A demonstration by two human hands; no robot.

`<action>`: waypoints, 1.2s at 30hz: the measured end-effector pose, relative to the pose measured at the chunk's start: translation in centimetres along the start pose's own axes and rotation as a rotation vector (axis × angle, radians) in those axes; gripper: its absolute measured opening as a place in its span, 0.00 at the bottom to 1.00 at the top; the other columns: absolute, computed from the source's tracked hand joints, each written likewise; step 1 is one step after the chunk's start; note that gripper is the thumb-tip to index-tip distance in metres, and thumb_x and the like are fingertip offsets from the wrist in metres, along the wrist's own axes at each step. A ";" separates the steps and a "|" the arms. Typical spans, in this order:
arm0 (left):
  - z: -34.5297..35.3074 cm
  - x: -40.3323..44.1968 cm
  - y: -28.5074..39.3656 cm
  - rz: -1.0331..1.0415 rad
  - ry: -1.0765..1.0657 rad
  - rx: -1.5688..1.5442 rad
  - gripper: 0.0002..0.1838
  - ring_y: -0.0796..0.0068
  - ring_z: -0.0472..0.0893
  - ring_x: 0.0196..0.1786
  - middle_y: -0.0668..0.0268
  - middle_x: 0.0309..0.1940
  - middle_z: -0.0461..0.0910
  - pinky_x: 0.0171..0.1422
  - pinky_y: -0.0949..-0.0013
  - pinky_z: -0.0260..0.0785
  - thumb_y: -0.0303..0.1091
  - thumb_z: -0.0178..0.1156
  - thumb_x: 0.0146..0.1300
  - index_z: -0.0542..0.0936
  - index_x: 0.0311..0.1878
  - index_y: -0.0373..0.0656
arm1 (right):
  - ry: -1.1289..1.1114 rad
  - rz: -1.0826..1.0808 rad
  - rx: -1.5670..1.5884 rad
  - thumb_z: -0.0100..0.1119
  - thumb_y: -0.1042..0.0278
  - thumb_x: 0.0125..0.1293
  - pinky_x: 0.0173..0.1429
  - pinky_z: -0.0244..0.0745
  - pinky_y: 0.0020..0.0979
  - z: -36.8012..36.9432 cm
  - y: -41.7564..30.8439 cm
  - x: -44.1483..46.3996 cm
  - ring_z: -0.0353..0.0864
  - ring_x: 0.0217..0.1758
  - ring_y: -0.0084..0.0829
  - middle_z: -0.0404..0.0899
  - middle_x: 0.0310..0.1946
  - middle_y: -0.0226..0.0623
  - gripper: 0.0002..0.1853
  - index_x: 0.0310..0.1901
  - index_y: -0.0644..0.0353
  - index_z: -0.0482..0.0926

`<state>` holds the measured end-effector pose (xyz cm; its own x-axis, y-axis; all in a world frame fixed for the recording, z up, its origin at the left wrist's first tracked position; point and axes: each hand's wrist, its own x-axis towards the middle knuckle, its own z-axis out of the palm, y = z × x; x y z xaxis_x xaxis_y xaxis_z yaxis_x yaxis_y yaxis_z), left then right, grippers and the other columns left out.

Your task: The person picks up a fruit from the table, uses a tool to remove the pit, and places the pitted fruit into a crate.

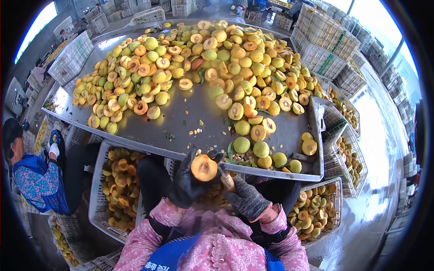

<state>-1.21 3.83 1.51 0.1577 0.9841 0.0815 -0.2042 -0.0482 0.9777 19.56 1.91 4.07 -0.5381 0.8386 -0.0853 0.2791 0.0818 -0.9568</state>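
My left hand (184,182), in a black glove, is closed around a halved peach (204,168). The cut face with its brown hollow is turned up. My right hand (248,198), in a dark grey glove, grips a tool with a wooden handle (228,181). Its thin metal end lies close beside the peach half; the exact shape is unclear. Both hands are over my lap at the near edge of the metal table (181,135). Heaped on that table are many halved and whole yellow-green peaches (158,77), with loose pits (195,132) scattered in front.
Plastic crates of peach halves stand by my left leg (100,198) and right leg (340,212). More crates (332,40) are stacked at the back right. At the left a person in a flowered sleeve (38,183) sits. Wet floor (375,180) stretches along the right.
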 end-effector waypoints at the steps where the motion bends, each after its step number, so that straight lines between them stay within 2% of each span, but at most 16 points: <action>1: 0.0 -0.4 -0.7 0.079 -0.016 0.227 0.20 0.63 0.74 0.56 0.55 0.54 0.73 0.64 0.59 0.65 0.35 0.51 0.68 0.66 0.58 0.34 | -0.030 0.019 -0.095 0.57 0.64 0.63 0.42 0.71 0.34 -0.1 -0.9 0.2 0.75 0.36 0.38 0.75 0.35 0.43 0.16 0.48 0.64 0.70; 2: -0.1 -0.7 -1.4 0.162 -0.013 0.452 0.20 0.64 0.74 0.55 0.55 0.54 0.73 0.63 0.61 0.65 0.33 0.52 0.67 0.65 0.59 0.34 | -0.061 0.039 -0.190 0.56 0.63 0.64 0.43 0.70 0.37 0.0 -1.4 0.3 0.76 0.36 0.43 0.75 0.36 0.47 0.16 0.47 0.65 0.70; 3: 0.4 -1.3 -2.0 0.132 0.031 0.262 0.20 0.66 0.74 0.54 0.55 0.53 0.74 0.62 0.63 0.66 0.32 0.52 0.67 0.65 0.59 0.33 | -0.071 0.059 -0.287 0.56 0.62 0.63 0.44 0.70 0.41 0.2 -1.5 0.4 0.76 0.39 0.51 0.75 0.36 0.53 0.16 0.45 0.66 0.69; 5: 0.4 -1.6 -2.6 0.103 0.052 0.132 0.20 0.69 0.75 0.53 0.56 0.52 0.74 0.60 0.67 0.67 0.32 0.52 0.67 0.64 0.60 0.34 | -0.099 0.106 -0.336 0.55 0.62 0.63 0.44 0.71 0.42 0.4 -2.1 0.7 0.76 0.41 0.52 0.75 0.37 0.54 0.16 0.45 0.65 0.69; 6: 0.3 -1.3 -2.4 0.105 0.029 0.192 0.21 0.70 0.75 0.52 0.56 0.52 0.74 0.59 0.68 0.67 0.33 0.52 0.68 0.64 0.60 0.34 | -0.112 0.129 -0.361 0.55 0.61 0.63 0.44 0.71 0.42 0.5 -2.4 0.8 0.76 0.41 0.53 0.75 0.37 0.55 0.16 0.46 0.65 0.69; 8: 0.6 -1.3 -2.5 0.004 0.053 0.012 0.20 0.72 0.75 0.49 0.57 0.50 0.75 0.55 0.69 0.68 0.35 0.50 0.69 0.65 0.60 0.35 | -0.099 0.148 -0.348 0.55 0.61 0.63 0.44 0.71 0.43 0.8 -2.4 0.9 0.76 0.42 0.53 0.75 0.38 0.55 0.17 0.47 0.64 0.68; 9: 1.2 -1.3 -2.6 -0.097 0.100 -0.226 0.20 0.73 0.75 0.48 0.59 0.48 0.75 0.53 0.70 0.69 0.36 0.50 0.69 0.65 0.60 0.35 | -0.093 0.156 -0.342 0.55 0.60 0.63 0.45 0.71 0.43 1.0 -2.4 0.9 0.76 0.42 0.53 0.76 0.38 0.55 0.17 0.48 0.63 0.68; 11: 1.8 -1.7 -1.9 -0.127 0.127 -0.274 0.20 0.75 0.75 0.45 0.61 0.45 0.75 0.49 0.70 0.70 0.39 0.49 0.70 0.67 0.58 0.36 | -0.034 0.106 -0.359 0.56 0.65 0.60 0.42 0.72 0.43 1.5 -1.6 0.7 0.77 0.39 0.53 0.75 0.35 0.54 0.17 0.47 0.64 0.69; 14: 2.4 -2.5 0.0 0.047 0.117 0.136 0.19 0.76 0.75 0.39 0.64 0.40 0.75 0.43 0.71 0.70 0.43 0.49 0.70 0.70 0.54 0.37 | -0.031 0.090 -0.372 0.57 0.67 0.58 0.40 0.73 0.42 2.0 -0.6 1.1 0.78 0.37 0.53 0.76 0.34 0.53 0.16 0.47 0.64 0.69; 18: 2.0 -1.8 -2.6 0.094 0.176 0.201 0.19 0.76 0.76 0.33 0.67 0.32 0.76 0.38 0.71 0.70 0.46 0.48 0.69 0.75 0.45 0.38 | -0.095 0.019 -0.511 0.55 0.67 0.59 0.40 0.73 0.42 2.4 -0.2 1.6 0.78 0.37 0.52 0.76 0.35 0.53 0.18 0.50 0.64 0.69; 22: 2.1 -1.9 -4.2 0.157 0.269 0.258 0.21 0.75 0.76 0.31 0.67 0.26 0.76 0.36 0.69 0.69 0.50 0.48 0.68 0.76 0.38 0.38 | -0.060 -0.020 -0.432 0.55 0.67 0.60 0.43 0.73 0.41 3.5 2.1 1.7 0.77 0.40 0.51 0.75 0.37 0.55 0.21 0.53 0.65 0.68; 24: 2.0 -1.9 -3.6 0.087 0.239 0.298 0.22 0.73 0.77 0.32 0.65 0.27 0.76 0.36 0.68 0.69 0.50 0.49 0.67 0.76 0.38 0.38 | -0.048 -0.009 -0.413 0.55 0.68 0.60 0.45 0.73 0.39 4.1 2.1 2.0 0.77 0.42 0.49 0.75 0.38 0.55 0.21 0.54 0.66 0.67; 27: 1.9 -2.1 -2.2 0.022 0.182 0.287 0.22 0.71 0.78 0.33 0.64 0.29 0.78 0.38 0.68 0.70 0.50 0.50 0.67 0.76 0.39 0.37 | -0.074 0.047 -0.037 0.56 0.69 0.60 0.49 0.72 0.36 4.8 3.3 2.5 0.77 0.45 0.43 0.75 0.40 0.50 0.21 0.54 0.66 0.66; 30: 1.4 -1.7 -3.0 0.168 0.168 0.386 0.20 0.69 0.79 0.35 0.63 0.31 0.79 0.43 0.68 0.71 0.47 0.52 0.66 0.77 0.41 0.35 | -0.119 0.009 -0.248 0.56 0.70 0.60 0.51 0.71 0.34 4.1 2.0 2.2 0.75 0.47 0.38 0.74 0.42 0.46 0.21 0.54 0.66 0.66; 32: 0.8 -1.7 -3.5 0.239 0.126 0.445 0.18 0.68 0.80 0.37 0.62 0.32 0.80 0.46 0.68 0.71 0.43 0.54 0.64 0.77 0.42 0.35 | -0.186 -0.015 -0.308 0.56 0.70 0.60 0.50 0.71 0.35 4.0 2.8 1.9 0.75 0.47 0.39 0.74 0.41 0.46 0.20 0.52 0.66 0.66; 36: -0.5 -1.0 -1.8 0.158 -0.115 0.515 0.15 0.65 0.80 0.41 0.59 0.37 0.81 0.51 0.67 0.70 0.35 0.57 0.60 0.77 0.45 0.34 | -0.233 -0.090 -0.393 0.56 0.70 0.60 0.49 0.71 0.36 4.8 5.7 1.3 0.76 0.45 0.41 0.75 0.41 0.48 0.19 0.51 0.67 0.67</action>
<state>-1.51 2.98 -0.47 0.2736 0.9346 0.2274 0.2604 -0.2996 0.9178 16.66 0.88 -2.87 -0.7256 0.6793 -0.1098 0.4793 0.3845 -0.7889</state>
